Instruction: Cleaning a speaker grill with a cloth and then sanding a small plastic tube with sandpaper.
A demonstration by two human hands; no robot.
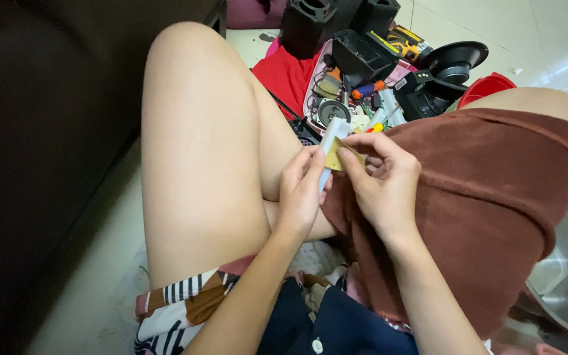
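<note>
The left hand [300,190] was closed around a white tube [331,141], its tip resting against a small tan circuit board [338,156] pinched in the fingers of the right hand [379,181]. Both hands were held together over a brown towel [488,197] draped across the right knee. Farther off, on the floor, lay a black speaker cone [455,62], a red bowl [484,87] and a tray of loose parts [343,98]. The board was small and held only by fingertips, so a hard squeeze could likely have slid it onto the towel, or smeared the tube's contents over the fingers.
</note>
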